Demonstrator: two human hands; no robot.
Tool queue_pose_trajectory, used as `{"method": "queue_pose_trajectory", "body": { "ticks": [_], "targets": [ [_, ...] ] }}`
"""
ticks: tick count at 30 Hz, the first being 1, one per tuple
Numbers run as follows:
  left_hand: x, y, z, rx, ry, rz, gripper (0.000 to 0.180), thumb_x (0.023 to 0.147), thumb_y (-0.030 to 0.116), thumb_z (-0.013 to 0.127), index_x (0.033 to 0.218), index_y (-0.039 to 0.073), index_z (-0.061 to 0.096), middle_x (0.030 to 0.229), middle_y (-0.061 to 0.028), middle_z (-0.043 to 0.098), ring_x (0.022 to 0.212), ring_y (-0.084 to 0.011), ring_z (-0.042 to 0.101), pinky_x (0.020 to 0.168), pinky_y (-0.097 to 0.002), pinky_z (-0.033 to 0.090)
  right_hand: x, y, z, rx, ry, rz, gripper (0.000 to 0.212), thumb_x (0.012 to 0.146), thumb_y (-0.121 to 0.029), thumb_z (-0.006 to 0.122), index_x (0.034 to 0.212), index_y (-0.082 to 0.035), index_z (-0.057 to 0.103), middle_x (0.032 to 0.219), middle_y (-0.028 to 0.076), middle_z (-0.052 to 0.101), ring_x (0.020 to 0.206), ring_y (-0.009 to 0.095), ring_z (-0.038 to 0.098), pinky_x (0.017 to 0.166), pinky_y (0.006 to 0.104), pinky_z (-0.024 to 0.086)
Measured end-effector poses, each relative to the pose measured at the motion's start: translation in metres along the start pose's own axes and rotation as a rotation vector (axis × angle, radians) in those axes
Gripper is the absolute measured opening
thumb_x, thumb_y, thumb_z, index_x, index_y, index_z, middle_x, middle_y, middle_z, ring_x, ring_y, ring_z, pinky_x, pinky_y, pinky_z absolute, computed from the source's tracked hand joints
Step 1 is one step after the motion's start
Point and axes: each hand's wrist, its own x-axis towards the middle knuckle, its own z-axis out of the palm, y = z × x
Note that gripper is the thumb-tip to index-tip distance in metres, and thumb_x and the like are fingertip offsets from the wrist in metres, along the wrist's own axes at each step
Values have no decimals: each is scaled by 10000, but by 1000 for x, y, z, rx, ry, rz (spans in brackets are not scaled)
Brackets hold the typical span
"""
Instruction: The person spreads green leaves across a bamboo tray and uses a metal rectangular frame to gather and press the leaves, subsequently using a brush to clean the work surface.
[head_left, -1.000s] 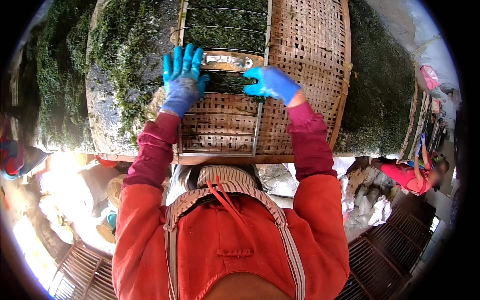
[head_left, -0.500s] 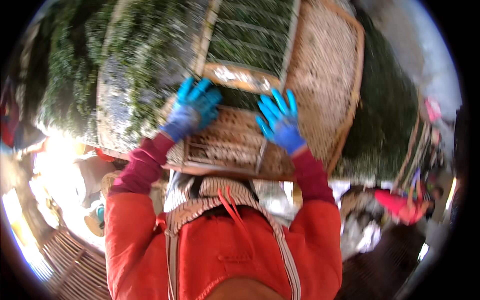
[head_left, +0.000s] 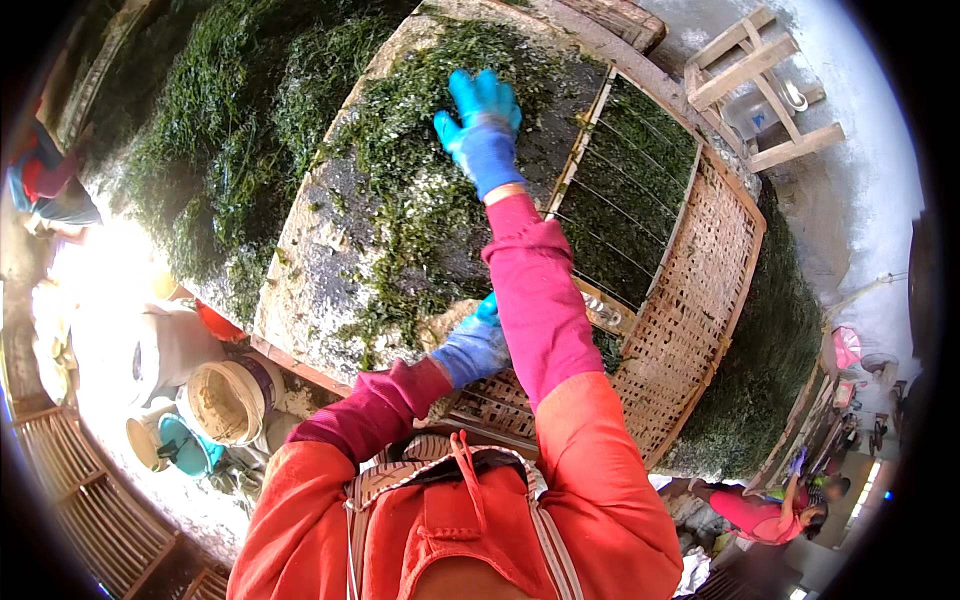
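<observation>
My right hand, in a blue glove, reaches far over the work board and rests palm down on loose green seaweed-like strands. Its fingers are spread and hold nothing I can see. Nearer my body is my left hand, gloved too, at the front of the board beside a tan lump. The right sleeve hides most of its fingers. To the right of both hands lies a slatted wooden frame over an even layer of green strands, on a woven bamboo mat.
A large green heap rises to the left, and more green material lies beyond the mat. Buckets stand at the lower left. A wooden stool is at the far right. A person in pink is at the lower right.
My right hand has left the near end of the frame and moved left and far onto the loose strands. The left hand has drawn nearer my body. The whole view has turned.
</observation>
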Motion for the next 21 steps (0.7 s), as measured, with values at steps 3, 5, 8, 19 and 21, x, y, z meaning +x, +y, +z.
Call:
{"method": "queue_pose_trajectory", "body": {
  "ticks": [3, 5, 8, 19, 21],
  "targets": [
    [-17, 20, 22, 1200, 19, 127, 451, 1034, 341, 510, 1416, 103, 522, 1450, -102, 552, 1345, -285, 490, 1196, -452, 315, -43, -2, 42, -64, -92, -273, 422, 745, -30, 753, 1145, -157, 717, 1242, 76, 677, 1183, 274, 608, 989, 398, 524],
    [-20, 22, 21, 1459, -38, 217, 458, 1030, 342, 509, 1419, 101, 523, 1454, -96, 553, 1354, -285, 485, 1197, -469, 310, -70, -23, 18, 42, -122, -357, 365, 763, 9, 720, 1096, -142, 737, 1216, 79, 696, 1116, 279, 644, 951, 383, 550],
    [-9, 1, -3, 1198, -129, 312, 439, 1033, 342, 472, 1401, 115, 543, 1479, -93, 529, 1394, -296, 442, 1219, -488, 269, -71, -27, 4, 1552, -146, 288, 273, 882, 76, 649, 1123, -30, 722, 1046, 59, 740, 857, 134, 671, 763, 230, 563],
    [-7, 41, 54, 2782, -456, 10, 489, 967, 357, 454, 1402, 167, 568, 1532, -34, 490, 1513, -299, 284, 1250, -618, 73, 14, -18, -215, 1101, 260, -99, 246, 985, -114, 601, 1196, 2, 651, 1023, 86, 724, 785, 127, 659, 730, 228, 538],
    [-12, 50, 64, 2672, -415, -202, 486, 958, 366, 465, 1391, 176, 579, 1529, -25, 493, 1503, -286, 304, 1254, -605, 96, -21, -19, -238, 751, 180, -220, 343, 980, 6, 556, 1314, -8, 632, 1212, 114, 681, 936, 154, 660, 779, 247, 549]
  ]
}}
